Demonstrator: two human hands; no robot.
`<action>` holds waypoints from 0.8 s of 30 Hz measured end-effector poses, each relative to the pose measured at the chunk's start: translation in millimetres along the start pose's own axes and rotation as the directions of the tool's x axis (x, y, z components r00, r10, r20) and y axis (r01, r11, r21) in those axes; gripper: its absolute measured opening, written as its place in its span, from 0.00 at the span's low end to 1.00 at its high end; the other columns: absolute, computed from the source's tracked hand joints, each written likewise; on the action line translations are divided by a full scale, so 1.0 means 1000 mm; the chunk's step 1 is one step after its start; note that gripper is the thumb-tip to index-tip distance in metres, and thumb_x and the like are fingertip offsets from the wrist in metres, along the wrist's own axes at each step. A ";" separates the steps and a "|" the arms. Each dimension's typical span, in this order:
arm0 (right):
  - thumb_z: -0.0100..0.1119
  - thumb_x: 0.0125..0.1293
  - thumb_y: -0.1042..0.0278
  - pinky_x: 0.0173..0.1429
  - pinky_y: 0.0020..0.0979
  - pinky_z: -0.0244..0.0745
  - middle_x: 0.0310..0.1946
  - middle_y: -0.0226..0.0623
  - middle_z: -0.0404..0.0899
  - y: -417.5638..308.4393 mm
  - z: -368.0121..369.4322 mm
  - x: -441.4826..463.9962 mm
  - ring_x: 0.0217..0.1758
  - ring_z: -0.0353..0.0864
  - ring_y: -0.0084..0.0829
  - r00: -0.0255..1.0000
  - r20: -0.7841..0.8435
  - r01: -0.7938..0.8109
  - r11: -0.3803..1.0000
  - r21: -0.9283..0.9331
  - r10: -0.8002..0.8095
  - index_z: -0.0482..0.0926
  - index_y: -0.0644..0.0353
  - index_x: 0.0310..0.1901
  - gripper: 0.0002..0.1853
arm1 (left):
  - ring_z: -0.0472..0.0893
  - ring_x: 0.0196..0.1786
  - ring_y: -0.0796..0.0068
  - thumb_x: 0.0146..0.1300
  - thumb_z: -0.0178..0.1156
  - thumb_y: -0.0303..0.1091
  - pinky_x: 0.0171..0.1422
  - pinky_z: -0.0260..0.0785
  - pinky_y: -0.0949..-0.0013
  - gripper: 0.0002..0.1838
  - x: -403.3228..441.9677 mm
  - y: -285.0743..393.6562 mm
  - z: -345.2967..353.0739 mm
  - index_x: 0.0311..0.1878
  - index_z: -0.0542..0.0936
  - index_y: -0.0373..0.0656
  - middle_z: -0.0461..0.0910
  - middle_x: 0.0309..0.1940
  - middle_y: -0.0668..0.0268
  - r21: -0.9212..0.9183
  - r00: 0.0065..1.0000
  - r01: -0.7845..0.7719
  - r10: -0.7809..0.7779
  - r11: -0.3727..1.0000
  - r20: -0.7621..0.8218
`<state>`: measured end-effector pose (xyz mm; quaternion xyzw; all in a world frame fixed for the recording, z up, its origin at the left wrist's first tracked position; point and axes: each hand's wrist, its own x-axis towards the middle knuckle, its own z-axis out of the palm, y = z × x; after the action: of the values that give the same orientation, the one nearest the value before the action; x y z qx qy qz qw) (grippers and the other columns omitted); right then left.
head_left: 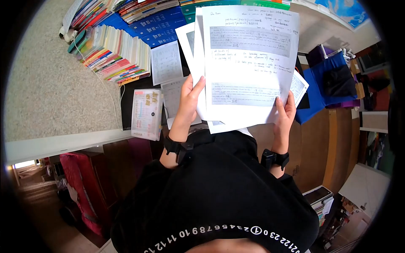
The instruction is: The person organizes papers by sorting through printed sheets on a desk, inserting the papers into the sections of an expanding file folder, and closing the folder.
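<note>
A printed sheet with grey text blocks and handwritten notes is held up in front of me. My right hand grips its lower right edge, thumb on the front and fingers behind. On the other side, my left hand is closed on the left edge of more paper sheets, which lie partly behind the printed one. Another white sheet sticks out behind the right edge. Both wrists wear black bands. Most of the rear sheets is hidden.
Left of the papers, a clear-covered booklet lies on the dark desk surface near loose written sheets. A row of books and blue file boxes stand behind. To the right is a blue chair with dark cloth on it.
</note>
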<state>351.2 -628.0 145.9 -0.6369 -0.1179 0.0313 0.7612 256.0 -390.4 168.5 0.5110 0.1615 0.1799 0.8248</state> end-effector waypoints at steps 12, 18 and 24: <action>0.53 0.65 0.74 0.42 0.21 0.66 0.36 0.27 0.74 0.000 -0.014 0.008 0.39 0.71 0.18 0.943 -0.331 0.070 0.952 0.297 0.033 0.70 0.60 0.46 0.09 | 0.74 0.50 0.77 0.67 0.50 0.29 0.56 0.65 0.73 0.16 0.005 0.002 0.000 0.55 0.69 0.32 0.76 0.49 0.61 0.063 0.997 -0.077 0.077 0.995 0.006; 0.45 0.69 0.71 0.52 0.34 0.72 0.46 0.38 0.73 -0.009 -0.047 0.025 0.49 0.74 0.32 0.901 -0.393 0.018 0.890 0.456 0.183 0.68 0.64 0.50 0.11 | 0.75 0.51 0.75 0.67 0.50 0.28 0.56 0.67 0.72 0.15 0.008 0.013 -0.010 0.54 0.68 0.33 0.75 0.50 0.59 0.040 0.993 -0.116 0.117 0.992 -0.034; 0.46 0.68 0.71 0.55 0.36 0.71 0.49 0.43 0.72 0.001 -0.069 0.020 0.52 0.73 0.34 0.917 -0.353 0.006 0.877 0.480 0.187 0.65 0.64 0.54 0.14 | 0.74 0.50 0.76 0.66 0.51 0.27 0.57 0.64 0.72 0.14 0.008 0.014 -0.007 0.53 0.69 0.32 0.76 0.50 0.60 0.013 0.987 -0.139 0.139 0.990 -0.077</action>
<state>386.3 -689.9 136.4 -0.4307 0.0774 -0.0316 0.8986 257.8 -375.1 177.6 0.5167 0.1582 0.2562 0.8015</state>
